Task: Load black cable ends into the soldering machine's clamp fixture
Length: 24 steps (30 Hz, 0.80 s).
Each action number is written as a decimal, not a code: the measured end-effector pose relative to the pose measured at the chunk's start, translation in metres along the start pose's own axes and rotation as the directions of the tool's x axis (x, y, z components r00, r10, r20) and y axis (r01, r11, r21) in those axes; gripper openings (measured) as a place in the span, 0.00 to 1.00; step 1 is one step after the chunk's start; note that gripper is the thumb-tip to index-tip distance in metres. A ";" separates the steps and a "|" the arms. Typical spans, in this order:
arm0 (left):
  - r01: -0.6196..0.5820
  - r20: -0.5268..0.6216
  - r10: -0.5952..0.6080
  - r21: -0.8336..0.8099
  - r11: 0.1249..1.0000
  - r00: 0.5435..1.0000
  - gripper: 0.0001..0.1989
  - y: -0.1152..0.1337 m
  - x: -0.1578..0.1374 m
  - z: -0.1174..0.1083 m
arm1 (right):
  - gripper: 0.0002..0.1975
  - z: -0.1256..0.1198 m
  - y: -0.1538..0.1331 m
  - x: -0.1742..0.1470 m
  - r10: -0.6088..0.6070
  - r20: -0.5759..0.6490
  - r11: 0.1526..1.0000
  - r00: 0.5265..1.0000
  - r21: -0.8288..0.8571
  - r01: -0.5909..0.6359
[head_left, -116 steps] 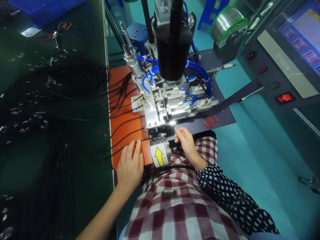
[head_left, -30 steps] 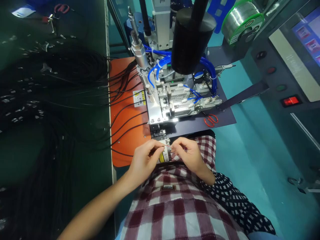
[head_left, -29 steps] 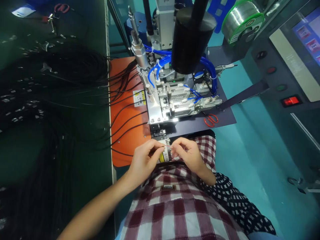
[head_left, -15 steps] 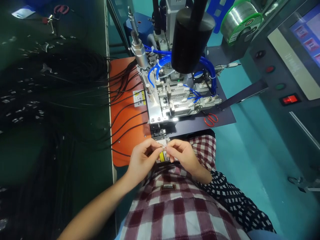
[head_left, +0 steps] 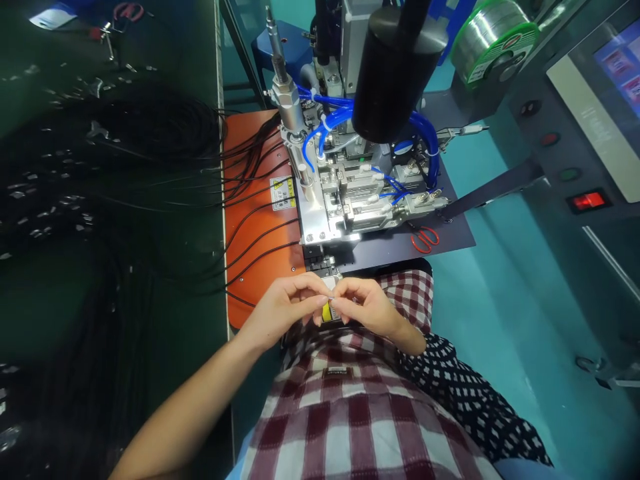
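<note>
My left hand (head_left: 287,303) and my right hand (head_left: 367,305) meet in front of my body, both closed in a pinch with fingertips nearly touching. A black cable (head_left: 241,299) runs from the left across the orange plate (head_left: 260,267) and passes out of sight at my left hand. A thin, pale tip (head_left: 331,298) shows between the two pinches; it is too small to make out clearly. Just beyond the fingers stands the front of a metal machine (head_left: 320,227), with several other black cables leading into its left side. A yellow label (head_left: 327,311) lies below my fingertips.
Red-handled scissors (head_left: 425,240) lie on the dark plate to the right. A solder wire spool (head_left: 493,41) and a control panel (head_left: 575,133) stand at the right. Over the machine hangs a black cylinder (head_left: 397,77). Bundled cables (head_left: 165,127) cover the dark table at left.
Both hands stay together at the same place, with the fingers shifted slightly. The left fingers lie straighter now. The view has moved a little, so the machine appears slightly further right.
</note>
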<state>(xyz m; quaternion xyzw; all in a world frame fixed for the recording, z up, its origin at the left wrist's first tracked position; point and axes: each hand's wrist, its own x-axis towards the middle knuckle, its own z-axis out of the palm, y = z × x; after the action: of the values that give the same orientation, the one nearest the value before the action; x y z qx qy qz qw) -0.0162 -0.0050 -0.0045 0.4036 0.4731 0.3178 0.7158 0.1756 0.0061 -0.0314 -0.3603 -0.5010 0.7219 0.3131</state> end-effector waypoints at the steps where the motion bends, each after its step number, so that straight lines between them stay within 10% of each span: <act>1: 0.029 0.026 -0.029 -0.005 1.000 0.999 0.08 0.000 0.001 -0.002 | 0.12 -0.002 -0.001 0.000 0.004 0.025 1.000 1.000 -0.024 -0.003; 14: -0.110 -0.304 0.002 -0.339 0.934 0.953 0.09 -0.012 0.002 0.021 | 0.07 0.023 0.005 0.001 -0.157 -0.253 0.959 0.955 -0.270 0.087; 24: -0.169 -0.377 0.001 -0.411 0.896 0.926 0.09 -0.016 0.002 0.024 | 0.07 0.024 0.005 0.009 -0.178 -0.241 0.946 0.954 -0.310 0.098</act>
<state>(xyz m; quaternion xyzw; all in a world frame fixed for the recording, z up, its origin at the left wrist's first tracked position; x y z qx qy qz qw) 0.0083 -0.0177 -0.0139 0.1870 0.4967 0.5169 0.6716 0.1502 0.0002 -0.0320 -0.4603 -0.5805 0.5604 0.3703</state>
